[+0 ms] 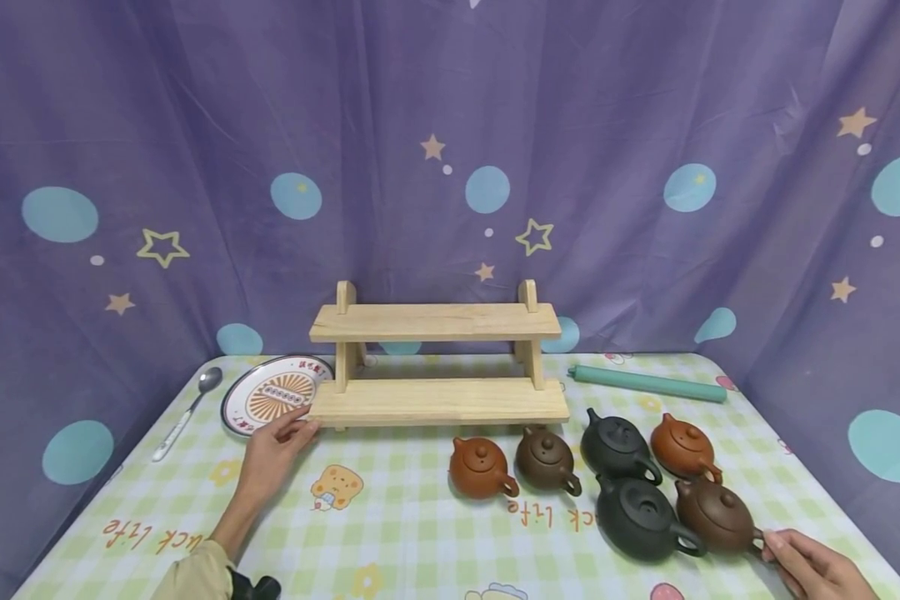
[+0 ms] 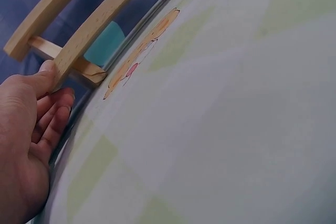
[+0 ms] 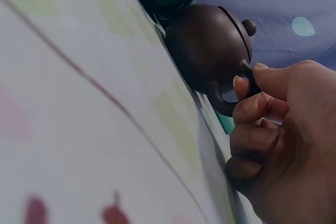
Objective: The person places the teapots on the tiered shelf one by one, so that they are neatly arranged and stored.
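At the table's right front, my right hand (image 1: 817, 568) pinches the handle of a dark brown teapot (image 1: 718, 518) between thumb and forefinger. The right wrist view shows the loop handle (image 3: 224, 107) at the fingertips, with the lid on the pot. My left hand (image 1: 276, 458) holds the left end of the lower board of a two-tier wooden shelf (image 1: 435, 402). In the left wrist view its thumb lies on the board end (image 2: 65, 66), other fingers curled beneath. Close beside the held pot are a black teapot (image 1: 641, 521) and an orange-brown teapot (image 1: 682, 446).
Another black teapot (image 1: 615, 446), a smaller brown teapot (image 1: 544, 460) and a reddish teapot (image 1: 478, 468) stand before the shelf. A patterned plate (image 1: 243, 400) and a spoon (image 1: 183, 425) lie left; a green rolled tube (image 1: 648, 383) lies back right. A purple curtain (image 1: 420, 100) hangs behind.
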The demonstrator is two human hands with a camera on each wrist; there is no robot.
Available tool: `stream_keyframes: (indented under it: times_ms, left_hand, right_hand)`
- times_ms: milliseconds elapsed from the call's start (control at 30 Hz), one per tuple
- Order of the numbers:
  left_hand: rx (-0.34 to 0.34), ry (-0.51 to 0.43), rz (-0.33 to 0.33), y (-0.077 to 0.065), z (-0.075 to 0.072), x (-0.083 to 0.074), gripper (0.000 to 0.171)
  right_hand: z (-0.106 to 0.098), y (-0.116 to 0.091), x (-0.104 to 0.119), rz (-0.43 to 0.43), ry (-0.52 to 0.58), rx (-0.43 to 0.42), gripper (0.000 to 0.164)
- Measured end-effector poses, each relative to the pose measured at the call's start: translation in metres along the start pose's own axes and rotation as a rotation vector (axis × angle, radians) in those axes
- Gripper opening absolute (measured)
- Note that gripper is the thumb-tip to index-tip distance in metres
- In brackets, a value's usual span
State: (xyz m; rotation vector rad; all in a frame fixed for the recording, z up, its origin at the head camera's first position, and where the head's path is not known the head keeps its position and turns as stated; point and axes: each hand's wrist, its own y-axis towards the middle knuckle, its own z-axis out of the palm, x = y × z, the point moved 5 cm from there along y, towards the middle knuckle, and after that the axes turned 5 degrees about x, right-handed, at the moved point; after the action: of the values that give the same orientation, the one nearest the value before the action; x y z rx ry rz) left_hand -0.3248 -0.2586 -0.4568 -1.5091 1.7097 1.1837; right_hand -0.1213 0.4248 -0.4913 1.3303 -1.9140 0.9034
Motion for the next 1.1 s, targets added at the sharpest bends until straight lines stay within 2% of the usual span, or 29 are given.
stream_keyframes:
  times_ms: [200, 500, 733, 833, 1000, 1100]
  left_hand:
    - [-0.010, 0.033, -0.002, 0.001, 0.000, 0.001, 0.043]
    - [-0.017, 0.041, 0.004, 0.002, 0.000, 0.002, 0.043]
    - [-0.027, 0.042, 0.011, 0.001, 0.000, 0.002, 0.042]
    - [-0.030, 0.038, 0.016, 0.000, 0.000, 0.002, 0.041]
    - [-0.030, 0.038, 0.025, 0.001, 0.000, 0.002, 0.042]
    - [-0.030, 0.032, 0.013, 0.001, 0.001, 0.003, 0.041]
  right_hand:
    - [0.000, 0.001, 0.003, 0.006, 0.007, -0.007, 0.048]
    - [-0.003, -0.003, 0.004, -0.061, -0.019, -0.075, 0.047]
    - [-0.003, -0.008, 0.008, -0.226, 0.064, -0.146, 0.037]
    - [-0.002, -0.008, 0.009, -0.262, 0.097, -0.142, 0.036]
    - [0.000, -0.009, 0.009, -0.254, 0.137, -0.115, 0.035]
    - [0.000, -0.011, 0.012, -0.279, 0.158, -0.109, 0.034]
